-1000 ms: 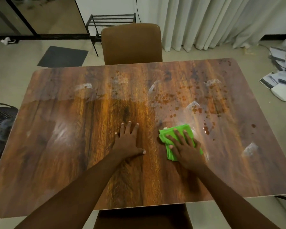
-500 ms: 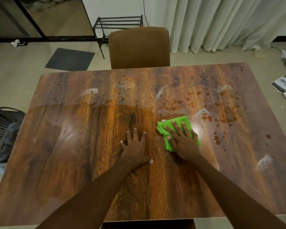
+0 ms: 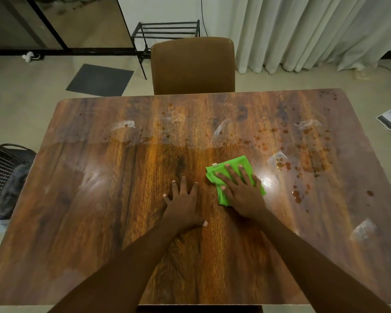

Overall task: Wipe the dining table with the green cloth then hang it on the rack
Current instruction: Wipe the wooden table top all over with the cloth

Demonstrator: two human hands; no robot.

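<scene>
The left hand (image 3: 183,204) lies flat on the wooden tabletop (image 3: 99,211), fingers straight and spread, holding nothing. Just beside it, the right hand (image 3: 242,195) presses the folded green cloth (image 3: 234,164) to the surface with straight fingers. Reddish-brown spots (image 3: 296,196) dot the tabletop right of the cloth and beyond; past the far edge stands a brown chair (image 3: 192,66), with a black rack (image 3: 166,30) behind it by the wall.

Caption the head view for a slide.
Right hand presses a folded green cloth onto the stained brown wooden dining table; left hand rests flat beside it.
</scene>
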